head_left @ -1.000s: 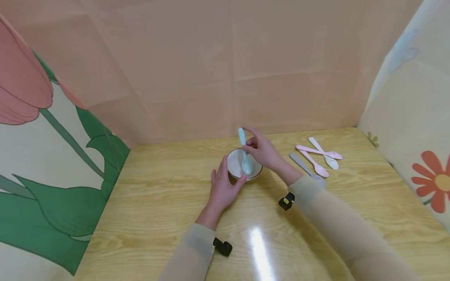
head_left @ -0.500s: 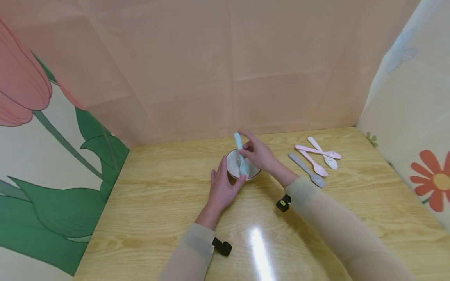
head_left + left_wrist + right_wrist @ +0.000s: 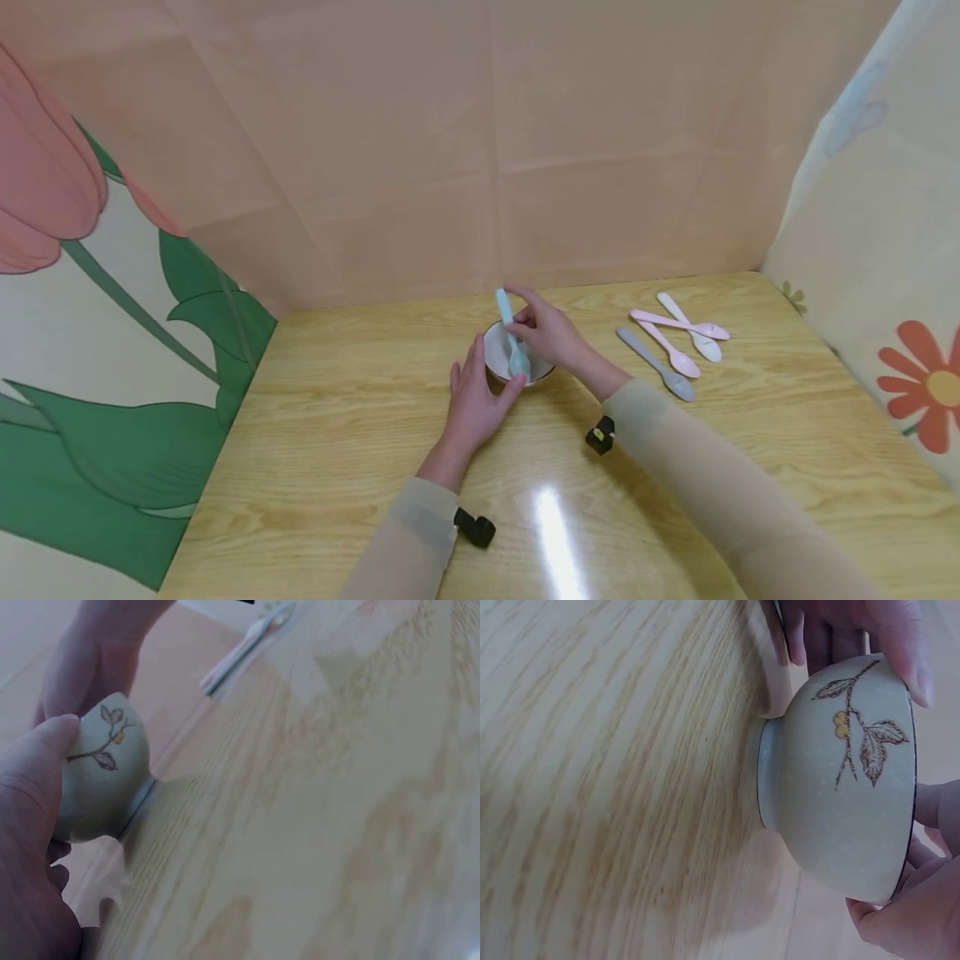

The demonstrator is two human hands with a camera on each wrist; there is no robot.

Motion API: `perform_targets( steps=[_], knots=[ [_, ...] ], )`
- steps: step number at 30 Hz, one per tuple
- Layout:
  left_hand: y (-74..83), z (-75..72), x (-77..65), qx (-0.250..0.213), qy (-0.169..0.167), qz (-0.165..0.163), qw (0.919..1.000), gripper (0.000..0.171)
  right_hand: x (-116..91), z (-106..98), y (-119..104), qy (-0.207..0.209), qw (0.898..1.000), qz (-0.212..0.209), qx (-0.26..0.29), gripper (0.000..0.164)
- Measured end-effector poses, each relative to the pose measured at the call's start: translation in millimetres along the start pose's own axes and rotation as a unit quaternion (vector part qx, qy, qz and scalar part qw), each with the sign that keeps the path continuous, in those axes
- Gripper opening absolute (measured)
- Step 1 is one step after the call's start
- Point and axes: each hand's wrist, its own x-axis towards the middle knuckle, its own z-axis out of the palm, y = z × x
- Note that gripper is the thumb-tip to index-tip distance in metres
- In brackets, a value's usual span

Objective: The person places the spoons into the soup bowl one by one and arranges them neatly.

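A small white bowl (image 3: 495, 348) with a dark rim stands on the wooden table. Its outside carries a leaf-and-berry sprig, plain in the right wrist view of the bowl (image 3: 847, 787). My left hand (image 3: 477, 402) holds the bowl from the left, thumb at the near rim and fingers along its side. A light blue spoon (image 3: 518, 360) slants over the bowl, its scoop end down at the inside and its handle leaning to the back. The right hand (image 3: 553, 337) pinches the spoon's handle. Whether the scoop touches the bowl's bottom I cannot tell.
Right of the bowl lie several spoons: a grey spoon (image 3: 657, 365), two crossed pink spoons (image 3: 673, 353) and a white spoon (image 3: 707, 347). A pink-beige cloth backdrop (image 3: 390, 167) rises behind the table (image 3: 360, 433); printed sheets flank both sides.
My right hand has shifted slightly left and toward me, lowering the light blue spoon in the bowl and tilting its handle further left. The left hand and the bowl have stayed put.
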Motion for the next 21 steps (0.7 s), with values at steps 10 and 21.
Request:
perform_targets(
  steps=[10, 21],
  knots=[
    [-1.1, 0.2, 0.1, 0.005, 0.002, 0.001, 1.0000, 0.105, 2.4, 2.7, -4.6, -0.003, 0.999, 0.028, -0.025, 0.065],
    [-1.0, 0.9, -0.8, -0.003, 0.000, 0.003, 1.0000, 0.106, 4.7, 8.5, -1.9, 0.001, 0.994, 0.036, -0.103, 0.055]
  ],
)
